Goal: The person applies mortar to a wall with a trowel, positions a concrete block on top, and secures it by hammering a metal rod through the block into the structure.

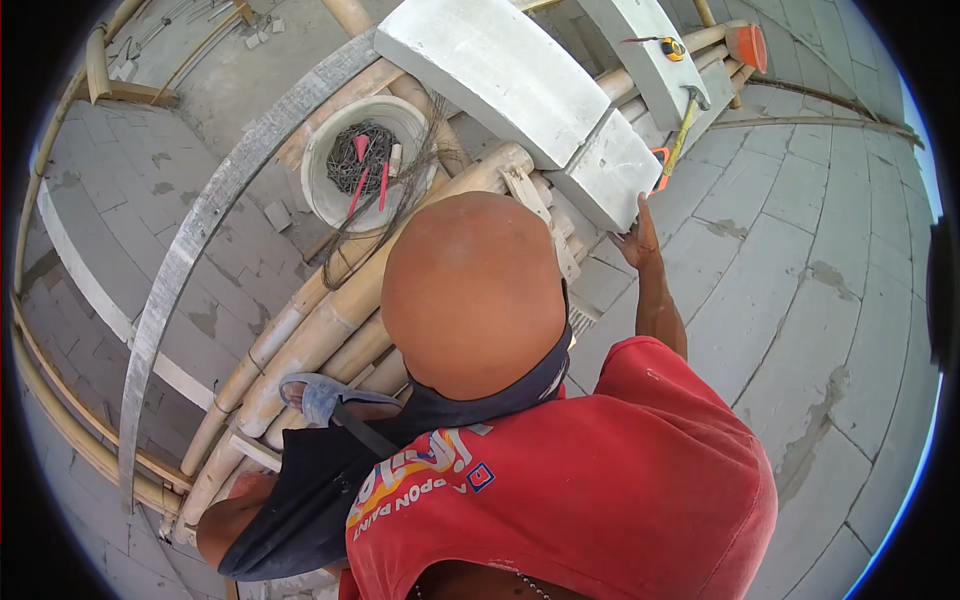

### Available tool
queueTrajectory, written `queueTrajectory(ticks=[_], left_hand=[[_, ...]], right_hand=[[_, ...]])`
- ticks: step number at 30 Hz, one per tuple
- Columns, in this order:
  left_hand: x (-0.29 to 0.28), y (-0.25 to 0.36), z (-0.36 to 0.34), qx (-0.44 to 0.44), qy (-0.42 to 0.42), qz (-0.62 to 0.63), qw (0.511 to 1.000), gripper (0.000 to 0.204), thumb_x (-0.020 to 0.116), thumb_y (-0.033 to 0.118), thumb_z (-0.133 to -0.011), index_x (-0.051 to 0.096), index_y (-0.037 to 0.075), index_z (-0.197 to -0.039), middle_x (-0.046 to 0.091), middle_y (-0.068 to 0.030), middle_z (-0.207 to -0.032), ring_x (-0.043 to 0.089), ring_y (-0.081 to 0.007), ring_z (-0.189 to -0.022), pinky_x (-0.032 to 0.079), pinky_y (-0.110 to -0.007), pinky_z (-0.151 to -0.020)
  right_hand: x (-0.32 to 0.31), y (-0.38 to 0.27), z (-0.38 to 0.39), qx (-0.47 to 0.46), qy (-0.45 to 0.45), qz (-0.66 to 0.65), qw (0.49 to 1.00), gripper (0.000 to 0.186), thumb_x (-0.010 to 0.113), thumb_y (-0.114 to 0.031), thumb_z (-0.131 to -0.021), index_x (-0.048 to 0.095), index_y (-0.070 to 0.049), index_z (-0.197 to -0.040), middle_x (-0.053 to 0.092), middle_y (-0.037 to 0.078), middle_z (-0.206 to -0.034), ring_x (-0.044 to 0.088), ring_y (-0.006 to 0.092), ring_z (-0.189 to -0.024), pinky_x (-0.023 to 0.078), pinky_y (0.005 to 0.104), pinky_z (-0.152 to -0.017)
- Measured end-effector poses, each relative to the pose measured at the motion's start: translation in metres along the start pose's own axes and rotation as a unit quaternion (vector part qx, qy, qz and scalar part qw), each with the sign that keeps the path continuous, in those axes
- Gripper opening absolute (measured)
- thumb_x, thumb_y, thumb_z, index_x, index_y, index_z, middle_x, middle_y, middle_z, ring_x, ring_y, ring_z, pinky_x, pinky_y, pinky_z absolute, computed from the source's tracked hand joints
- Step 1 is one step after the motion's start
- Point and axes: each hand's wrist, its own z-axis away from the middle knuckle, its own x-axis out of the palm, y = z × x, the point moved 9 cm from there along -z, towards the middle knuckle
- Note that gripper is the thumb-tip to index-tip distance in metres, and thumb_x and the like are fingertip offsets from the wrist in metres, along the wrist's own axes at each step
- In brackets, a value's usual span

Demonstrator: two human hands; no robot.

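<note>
My right hand [638, 238] is at the near right end of a short pale aerated concrete block [612, 172]. The thumb points up along the end face and the fingers curl under the lower edge. This block lies end to end with a longer pale block [500, 70], a thin seam between them. Just past my fingers are an orange tool handle [660, 168] and a hammer [684, 128] with a yellow handle. My left hand does not show; my bent knee [475, 290] fills the middle and hides what is beneath.
Bamboo poles [330, 315] run diagonally under me. A white bucket [312, 165] holds nails and pink-handled tools, with loose wire [425, 150] beside it. A long grey bar [190, 260] curves along the left. A tape measure [672, 48] rests on another block [640, 25]. Block walls [770, 280] stand right.
</note>
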Motion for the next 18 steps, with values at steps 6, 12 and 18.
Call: queueTrajectory(ticks=[6,12,18], left_hand=[[-0.002,0.034,0.023,0.051,0.046,-0.017,0.998,0.053,0.047,0.025,-0.098,0.048,-0.003,-0.143,0.054,-0.023,-0.139,0.056,-0.0365,-0.124,0.051,-0.045,-0.099],[-0.006,0.096,0.052,0.111,0.075,-0.034,0.99,0.054,0.047,0.032,-0.099,0.049,-0.002,-0.142,0.054,-0.0233,-0.139,0.057,-0.0367,-0.124,0.05,-0.046,-0.1],[-0.051,0.185,0.076,0.193,0.159,-0.043,0.967,0.056,0.047,0.038,-0.1,0.051,0.0,-0.141,0.055,-0.0235,-0.139,0.057,-0.037,-0.124,0.048,-0.047,-0.102]], right_hand=[[0.0,-0.025,-0.018,-0.083,0.025,0.314,0.946,0.121,0.089,-0.043,-0.071,0.016,0.0,-0.157,0.034,0.026,-0.156,0.035,0.0371,-0.144,0.033,0.0421,-0.12],[0.009,0.067,-0.095,-0.076,-0.006,0.154,0.985,0.109,0.086,-0.024,-0.074,0.019,-0.003,-0.157,0.036,0.023,-0.156,0.038,0.0341,-0.142,0.033,0.0389,-0.12],[-0.002,0.075,-0.074,-0.179,0.092,0.378,0.904,0.08,0.072,-0.027,-0.088,0.031,-0.003,-0.153,0.044,0.018,-0.151,0.046,0.0337,-0.136,0.038,0.0417,-0.115]])
